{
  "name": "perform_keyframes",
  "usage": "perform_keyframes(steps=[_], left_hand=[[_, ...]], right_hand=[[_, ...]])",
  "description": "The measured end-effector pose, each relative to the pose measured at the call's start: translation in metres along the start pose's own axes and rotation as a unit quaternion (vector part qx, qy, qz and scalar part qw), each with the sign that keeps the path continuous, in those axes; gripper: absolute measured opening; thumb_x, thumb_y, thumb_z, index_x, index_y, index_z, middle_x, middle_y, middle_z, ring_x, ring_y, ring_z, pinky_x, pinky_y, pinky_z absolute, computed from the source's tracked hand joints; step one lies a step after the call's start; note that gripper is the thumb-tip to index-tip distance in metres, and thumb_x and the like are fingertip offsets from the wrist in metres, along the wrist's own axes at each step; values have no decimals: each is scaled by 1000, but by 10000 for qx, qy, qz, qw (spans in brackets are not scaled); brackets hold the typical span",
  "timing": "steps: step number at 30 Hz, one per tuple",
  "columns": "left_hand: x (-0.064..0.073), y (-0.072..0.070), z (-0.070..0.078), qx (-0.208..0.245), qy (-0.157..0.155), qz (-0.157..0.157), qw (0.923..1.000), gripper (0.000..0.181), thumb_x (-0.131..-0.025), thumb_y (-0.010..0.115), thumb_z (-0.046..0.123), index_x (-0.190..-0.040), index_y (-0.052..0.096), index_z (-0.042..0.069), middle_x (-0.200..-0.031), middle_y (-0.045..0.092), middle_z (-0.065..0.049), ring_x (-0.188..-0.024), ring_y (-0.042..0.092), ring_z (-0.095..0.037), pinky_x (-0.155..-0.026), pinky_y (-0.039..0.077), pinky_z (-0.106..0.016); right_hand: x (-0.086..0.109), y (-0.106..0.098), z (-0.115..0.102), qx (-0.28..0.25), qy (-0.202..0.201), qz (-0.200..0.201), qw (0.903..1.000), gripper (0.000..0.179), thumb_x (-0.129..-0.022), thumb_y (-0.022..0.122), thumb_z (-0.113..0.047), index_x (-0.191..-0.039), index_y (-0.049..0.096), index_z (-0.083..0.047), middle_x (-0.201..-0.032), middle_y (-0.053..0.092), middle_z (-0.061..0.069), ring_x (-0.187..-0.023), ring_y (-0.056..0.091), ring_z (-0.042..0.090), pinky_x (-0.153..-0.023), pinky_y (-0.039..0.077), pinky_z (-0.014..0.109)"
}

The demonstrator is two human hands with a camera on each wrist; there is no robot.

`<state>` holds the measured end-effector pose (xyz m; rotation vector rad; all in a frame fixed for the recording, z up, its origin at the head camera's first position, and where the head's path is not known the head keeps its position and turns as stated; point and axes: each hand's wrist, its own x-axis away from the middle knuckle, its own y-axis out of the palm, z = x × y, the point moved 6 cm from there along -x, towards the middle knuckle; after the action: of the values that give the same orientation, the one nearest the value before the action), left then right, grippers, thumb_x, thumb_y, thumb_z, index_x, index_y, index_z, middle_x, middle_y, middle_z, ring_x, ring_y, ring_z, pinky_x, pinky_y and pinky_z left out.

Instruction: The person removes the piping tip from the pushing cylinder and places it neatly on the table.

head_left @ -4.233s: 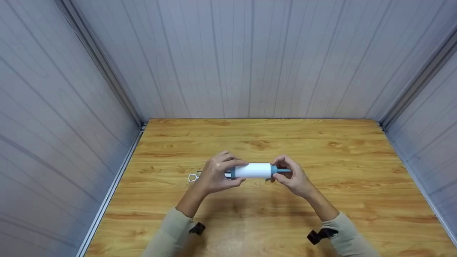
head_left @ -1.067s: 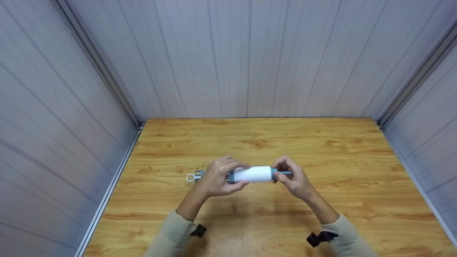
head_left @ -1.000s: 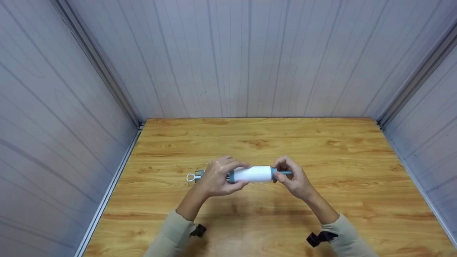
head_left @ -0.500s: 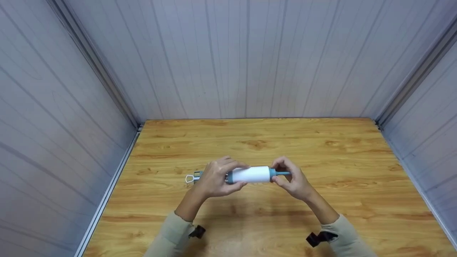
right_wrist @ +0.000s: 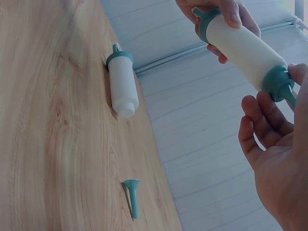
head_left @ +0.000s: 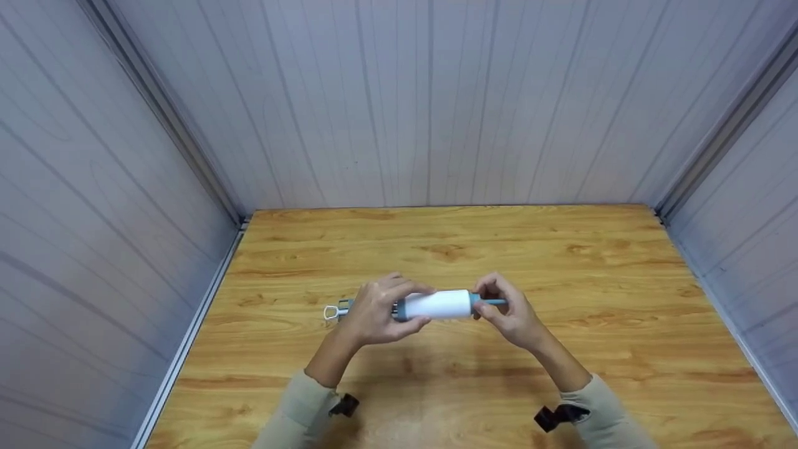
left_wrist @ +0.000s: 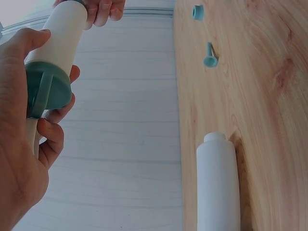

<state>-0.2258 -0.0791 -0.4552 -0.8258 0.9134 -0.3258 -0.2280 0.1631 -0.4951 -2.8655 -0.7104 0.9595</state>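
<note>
Both hands hold an icing syringe with a white barrel [head_left: 438,304] level above the wooden table. My left hand [head_left: 378,312] grips its rear teal collar [left_wrist: 48,84], the thumb and index finger reaching onto the barrel. A white rod [left_wrist: 32,134] runs back into the palm. At the other end my right hand [head_left: 508,313] pinches the teal nozzle cap [right_wrist: 279,83], and its thin tip [head_left: 497,302] points right. Left of the left hand a white loop handle [head_left: 331,312] sticks out; which syringe it belongs to I cannot tell.
A second white tube [right_wrist: 123,84] with a teal collar lies on the table under the hands, mostly hidden in the head view. A loose teal nozzle [left_wrist: 210,60] and a small teal ring [left_wrist: 198,12] lie there too. Grey panels [head_left: 399,106] enclose the table.
The syringe sits slightly lower in the head view than about four seconds ago. Over the last second my right thumb has shifted down and back up on the nozzle cap. My left hand keeps its grip.
</note>
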Motion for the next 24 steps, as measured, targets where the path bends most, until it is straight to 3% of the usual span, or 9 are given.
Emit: perform_keyframes(steps=[6, 15, 24], left_hand=[[1, 0, -1, 57, 60, 61, 9999, 40, -89, 89, 36, -124, 83, 18, -109, 88, -5, -88, 76, -21, -69, 61, -32], [1, 0, -1, 176, 66, 22, 9998, 39, -90, 88, 36, -123, 84, 16, -111, 88, -5, -90, 77, -21, -70, 63, -34], [1, 2, -2, 163, 25, -2, 9999, 38, -90, 89, 35, -124, 83, 18, -113, 88, -5, -92, 78, -22, -72, 64, -35]], right_hand=[[-1, 0, -1, 54, -69, 19, 10000, 27, -98, 59, 21, -123, 55, 15, -115, 67, -8, -94, 69, 7, -78, 63, 23], [1, 1, -1, 221, 32, 66, 9997, 31, -95, 63, 23, -124, 55, 16, -123, 64, -10, -106, 69, 3, -91, 61, 20], [1, 0, 0, 97, 172, -50, 9998, 26, -101, 60, 16, -126, 53, 14, -120, 67, -9, -98, 71, 5, -79, 64, 24]])
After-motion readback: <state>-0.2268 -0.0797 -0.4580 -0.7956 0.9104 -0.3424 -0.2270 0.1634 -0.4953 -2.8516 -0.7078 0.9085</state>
